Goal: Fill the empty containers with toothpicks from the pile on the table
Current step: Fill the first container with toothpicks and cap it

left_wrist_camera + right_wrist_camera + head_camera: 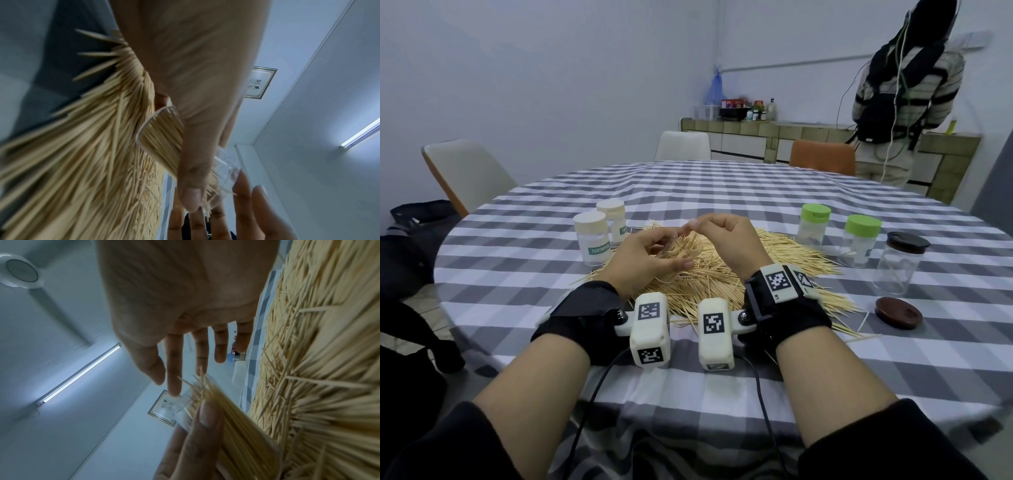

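Left hand (650, 255) is clenched round a tilted clear container (162, 138) above the pile (722, 274), for loading; right hand (185, 293) hangs released.

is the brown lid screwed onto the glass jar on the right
No, the brown lid lies flat on the tablecloth in front of the glass jar.

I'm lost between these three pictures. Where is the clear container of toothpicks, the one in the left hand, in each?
Head: clear container at centre, mostly hidden inside the left hand.
Left wrist: mid-picture, open mouth showing, under the thumb.
Right wrist: lower centre, behind the left thumb.
Shared landmark: the toothpick pile, left in the left wrist view, right in the right wrist view.
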